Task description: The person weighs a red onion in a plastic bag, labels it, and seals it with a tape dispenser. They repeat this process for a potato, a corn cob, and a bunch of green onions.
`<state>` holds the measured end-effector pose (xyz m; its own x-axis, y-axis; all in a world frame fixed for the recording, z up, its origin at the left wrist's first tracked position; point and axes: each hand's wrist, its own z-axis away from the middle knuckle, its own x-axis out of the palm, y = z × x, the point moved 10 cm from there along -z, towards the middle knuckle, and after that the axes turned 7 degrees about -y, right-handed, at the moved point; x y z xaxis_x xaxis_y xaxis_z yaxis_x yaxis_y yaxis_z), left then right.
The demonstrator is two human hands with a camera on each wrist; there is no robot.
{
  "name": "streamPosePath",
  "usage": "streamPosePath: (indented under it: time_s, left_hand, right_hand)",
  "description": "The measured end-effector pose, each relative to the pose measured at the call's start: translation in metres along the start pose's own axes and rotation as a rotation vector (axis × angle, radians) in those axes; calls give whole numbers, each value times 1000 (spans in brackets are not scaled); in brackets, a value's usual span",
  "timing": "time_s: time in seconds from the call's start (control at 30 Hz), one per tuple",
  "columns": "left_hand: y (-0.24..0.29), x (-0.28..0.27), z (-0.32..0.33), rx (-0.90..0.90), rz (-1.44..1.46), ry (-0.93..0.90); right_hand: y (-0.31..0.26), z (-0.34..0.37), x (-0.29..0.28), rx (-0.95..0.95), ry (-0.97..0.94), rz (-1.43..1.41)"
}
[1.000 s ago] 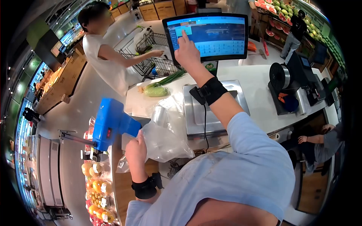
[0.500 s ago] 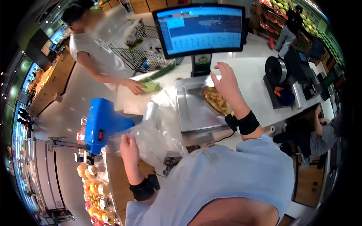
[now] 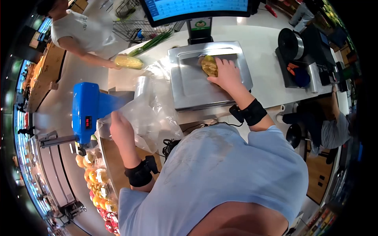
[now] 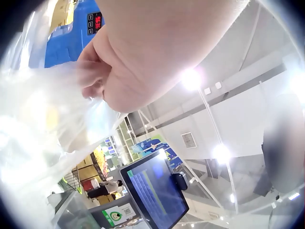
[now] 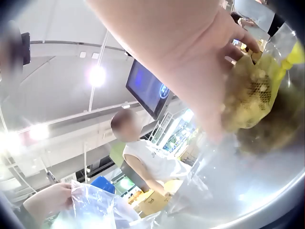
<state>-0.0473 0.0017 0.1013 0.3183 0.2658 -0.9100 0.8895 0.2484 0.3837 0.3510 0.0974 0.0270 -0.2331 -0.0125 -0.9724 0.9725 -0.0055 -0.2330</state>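
Note:
My right hand grips a small yellow net bag of lumpy yellow-brown produce over the steel scale plate. In the right wrist view the yellow netting shows beside my palm, with a dark reflection beneath it. My left hand pinches a clear plastic bag just below the nose of a blue device with a red digital display. In the left wrist view, its curled fingers bunch the thin plastic.
Across the counter, another person holds a pale green vegetable beside green onions. A screen stands behind the scale. At right are a black reel and a printer-like machine. Packed fruit lies lower left.
My right hand has come down from the screen to the scale and now grips the yellow net bag. The other person has taken hold of the pale vegetable. The head view has tilted down.

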Motion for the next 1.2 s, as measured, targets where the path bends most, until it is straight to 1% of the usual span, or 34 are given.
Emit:
streamPosePath:
  time_s: [0.13, 0.17, 0.2, 0.27, 0.3, 0.37, 0.4, 0.43, 0.47, 0.5, 0.53, 0.57, 0.6, 0.63, 0.67, 0.7, 0.73, 0.77, 0.8, 0.87, 0.9, 0.93, 0.97, 1.0, 1.03, 1.07, 1.1, 1.13, 1.17, 1.2]
  left_hand:
    - [6, 0, -6, -32, 23, 11]
    - [3, 4, -9, -90, 23, -26]
    - [1, 5, -10, -119, 13, -17]
    - [7, 5, -15, -10, 201, 36]
    - [0, 8, -18, -43, 185, 51]
    - [-1, 17, -23, 28, 292, 47]
    - [4, 16, -21, 10, 277, 45]
    - [11, 21, -21, -29, 361, -23]
    - [16, 28, -22, -65, 447, -92]
    - [18, 31, -23, -31, 521, -97]
    - [22, 27, -22, -32, 512, -97]
    - [29, 19, -21, -41, 511, -101]
    - [35, 10, -20, -49, 511, -103]
    - [38, 3, -18, -91, 479, -108]
    - [43, -2, -15, -89, 472, -104]
    - [52, -5, -11, -55, 415, -120]
    - [59, -5, -6, -23, 358, -139]
    - [60, 3, -1, -17, 436, -178]
    - [64, -2, 4, -16, 434, -178]
    - [69, -4, 12, -116, 669, -264]
    - [59, -15, 6, -59, 624, -223]
    - [47, -24, 0, -58, 625, -219]
    - [34, -44, -7, -83, 658, -110]
    - [19, -64, -10, -109, 690, 2]
    - [4, -78, -11, -159, 727, 57]
    - [-11, -88, -12, -207, 767, 111]
    - [-25, -93, -15, -215, 789, 133]
    - [-31, -93, -14, -229, 795, 136]
    - [-31, -94, -17, -213, 795, 113]
    - [-30, -93, -18, -199, 795, 88]
  right_hand:
    - [-4, -16, 22, -91, -30, -1]
    - [-10, -13, 12, -142, 23, -38]
    - [-12, -11, 5, -171, 10, -44]
    - [-10, -12, -6, -145, -109, -383]
    - [-18, -10, -12, -177, -129, -389]
    - [-44, 7, -8, -310, -478, -1489]
    - [-79, 24, -6, -476, -739, -1611]
    - [-117, 45, -9, -648, -995, -1715]
    - [-149, 63, -15, -651, -1033, -1595]
    - [-176, 74, 4, -708, -1111, -1412]
    - [-198, 85, 19, -666, -1262, -1285]
    - [-214, 92, 42, -593, -1393, -1211]
    - [-228, 91, 54, -603, -1392, -1215]
    - [-237, 86, 72, -509, -1370, -1228]
    - [-245, 80, 89, -413, -1348, -1241]
    - [-259, 72, 102, -419, -1347, -1246]
    - [-279, 74, 111, -363, -1568, -1506]
    - [-297, 80, 106, -289, -1786, -1766]
    - [-306, 82, 105, -290, -1785, -1768]
    - [-316, 68, 103, -224, -1565, -1879]
    - [-308, 63, 109, -90, -1413, -1660]
    - [-306, 62, 103, -94, -1412, -1658]
    - [-304, 57, 91, -439, -1268, -1264]
    - [-302, 56, 82, -732, -1085, -855]
    - [-291, 57, 91, -778, -1001, -643]
    - [-277, 56, 77, -784, -996, -631]
    - [-270, 64, 42, -1051, -721, -288]
    - [-271, 80, 21, -1279, -430, 60]
    - [-274, 79, 21, -1282, -444, 65]
    - [-278, 68, 23, -1226, -402, 105]
